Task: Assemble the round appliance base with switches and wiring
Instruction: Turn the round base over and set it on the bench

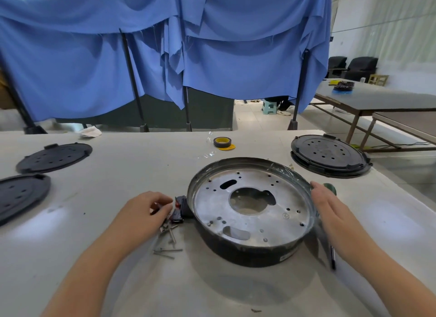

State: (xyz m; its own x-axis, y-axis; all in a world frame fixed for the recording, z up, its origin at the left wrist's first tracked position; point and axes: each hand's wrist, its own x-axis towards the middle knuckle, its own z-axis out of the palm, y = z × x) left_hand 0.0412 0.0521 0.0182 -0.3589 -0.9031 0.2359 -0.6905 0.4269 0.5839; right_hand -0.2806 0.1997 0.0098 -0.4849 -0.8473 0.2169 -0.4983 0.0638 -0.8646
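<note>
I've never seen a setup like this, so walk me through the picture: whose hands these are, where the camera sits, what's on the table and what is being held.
There is no machine here: a person works with bare hands, and the one picture comes from a camera worn on their head, looking down. In the middle of the white table sits the round appliance base, a dark shell with a holed metal plate inside. The left hand pinches something small beside the black switch block at the base's left side; what exactly is unclear. Loose screws lie below it. The right hand rests flat against the base's right rim, over a green-handled screwdriver. Around them lie black round covers and a tape roll.
</note>
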